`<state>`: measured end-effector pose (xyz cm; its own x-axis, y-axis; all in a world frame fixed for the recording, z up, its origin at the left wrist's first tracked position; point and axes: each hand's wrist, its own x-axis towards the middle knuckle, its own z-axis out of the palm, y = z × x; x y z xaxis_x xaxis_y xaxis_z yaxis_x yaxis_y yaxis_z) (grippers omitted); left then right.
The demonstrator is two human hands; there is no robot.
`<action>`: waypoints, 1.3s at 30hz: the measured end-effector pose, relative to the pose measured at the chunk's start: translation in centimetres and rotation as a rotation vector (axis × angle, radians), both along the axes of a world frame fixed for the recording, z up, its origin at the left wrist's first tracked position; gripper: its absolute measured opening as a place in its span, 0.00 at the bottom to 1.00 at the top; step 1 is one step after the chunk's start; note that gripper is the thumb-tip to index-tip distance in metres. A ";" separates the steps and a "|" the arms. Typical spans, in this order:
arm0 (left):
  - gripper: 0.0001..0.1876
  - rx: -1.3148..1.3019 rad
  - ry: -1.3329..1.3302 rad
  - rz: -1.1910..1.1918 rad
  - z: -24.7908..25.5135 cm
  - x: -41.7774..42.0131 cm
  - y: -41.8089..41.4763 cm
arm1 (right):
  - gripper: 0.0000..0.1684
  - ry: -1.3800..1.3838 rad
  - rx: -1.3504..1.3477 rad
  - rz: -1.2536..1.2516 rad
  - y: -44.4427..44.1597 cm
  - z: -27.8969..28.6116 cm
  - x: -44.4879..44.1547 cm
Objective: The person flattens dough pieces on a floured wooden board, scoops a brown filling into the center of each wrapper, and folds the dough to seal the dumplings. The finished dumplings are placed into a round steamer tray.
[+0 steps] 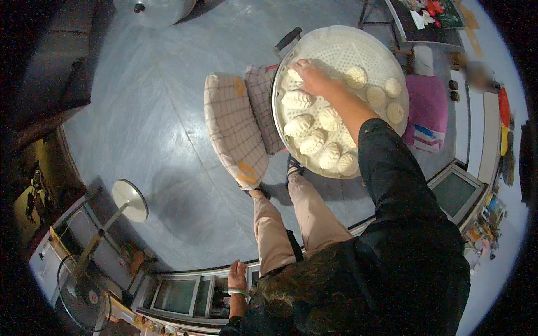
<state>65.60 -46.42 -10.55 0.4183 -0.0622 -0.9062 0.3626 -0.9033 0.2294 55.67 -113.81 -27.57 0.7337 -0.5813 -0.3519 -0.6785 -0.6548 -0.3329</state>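
A large round metal steamer tray [336, 46] with small holes stands before me, bearing several pleated dough buns, such as one near its right edge [395, 113] and one at its lower left [312, 142]. Over its upper left part reaches my right hand [311, 77], with its fingers around a pale bun [295, 75] at the rim, partly hidden by them. Away from the tray, my left hand [238, 273] hangs low at the lower left, a pale bangle on its wrist. Its fingers are loosely bent, and nothing shows in it.
A checked padded cloth cover [235, 126] lies left of the tray, by a black side handle [289, 38]. A purple cloth [428, 105] is on the right. A standing fan [86, 294], a round base [131, 200] and a large metal pot [155, 10] stand farther off.
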 end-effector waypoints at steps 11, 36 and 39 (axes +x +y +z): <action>0.26 -0.148 -0.020 0.118 -0.4 0.0 -0.2 | 0.24 -0.550 0.219 -0.765 -1.8 6.5 -10.5; 0.24 -0.199 -0.292 -1.359 -1.8 26.3 -18.7 | 0.18 -0.702 0.120 -2.252 85.5 18.0 -28.0; 0.25 -0.290 -0.264 -1.517 -3.1 27.0 -21.6 | 0.24 -0.782 -0.129 -2.315 94.5 18.8 -22.5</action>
<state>92.58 -67.98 -13.61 -0.0555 -0.7089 -0.7032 -0.8864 -0.2892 0.3616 33.15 -19.27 -8.76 -0.8883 -0.2810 -0.3632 0.1408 0.5861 -0.7979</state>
